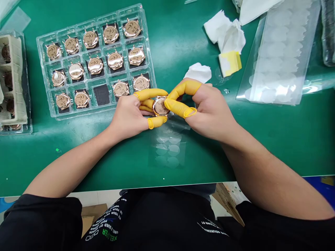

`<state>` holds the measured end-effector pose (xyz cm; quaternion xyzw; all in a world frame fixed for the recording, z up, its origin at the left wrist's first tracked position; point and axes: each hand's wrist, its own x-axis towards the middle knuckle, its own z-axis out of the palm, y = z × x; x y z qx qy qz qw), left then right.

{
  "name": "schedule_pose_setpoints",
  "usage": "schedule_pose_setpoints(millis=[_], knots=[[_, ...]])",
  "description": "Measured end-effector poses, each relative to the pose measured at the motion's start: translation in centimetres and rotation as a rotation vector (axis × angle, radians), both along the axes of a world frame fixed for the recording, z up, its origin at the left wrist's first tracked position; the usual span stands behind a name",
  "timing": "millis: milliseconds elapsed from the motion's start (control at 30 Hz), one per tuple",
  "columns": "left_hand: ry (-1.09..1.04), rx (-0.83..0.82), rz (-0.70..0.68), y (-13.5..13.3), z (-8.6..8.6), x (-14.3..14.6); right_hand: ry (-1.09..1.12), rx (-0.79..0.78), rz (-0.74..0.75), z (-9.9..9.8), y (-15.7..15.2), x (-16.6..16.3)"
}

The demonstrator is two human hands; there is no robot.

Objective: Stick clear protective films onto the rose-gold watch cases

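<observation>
My left hand wears yellow finger cots and grips a rose-gold watch case by its sides, the printed back facing up. My right hand, also in yellow finger cots, has thumb and forefinger pinched together over the case's right edge. Whether a thin film lies between those fingertips, I cannot tell. Just below the hands, a clear sheet of round film stickers lies on the table. Left of them is a clear plastic tray of similar watch cases, backs up; one pocket shows only its black pad.
A second, stacked tray with watch cases stands at the far left. Crumpled white tissues and a yellow-and-white block lie to the right. Beyond them are larger sheets of round stickers. The green table's front edge runs before my body.
</observation>
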<state>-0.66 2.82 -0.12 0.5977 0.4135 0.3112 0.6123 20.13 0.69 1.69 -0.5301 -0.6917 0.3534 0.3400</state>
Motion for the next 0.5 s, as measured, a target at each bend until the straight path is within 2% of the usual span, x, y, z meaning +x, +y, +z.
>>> schedule_pose_setpoints(millis=[500], knots=[[0.002,0.035,-0.001,-0.02,-0.08,-0.06,0.021,-0.006,-0.016,0.21,0.02,-0.21]])
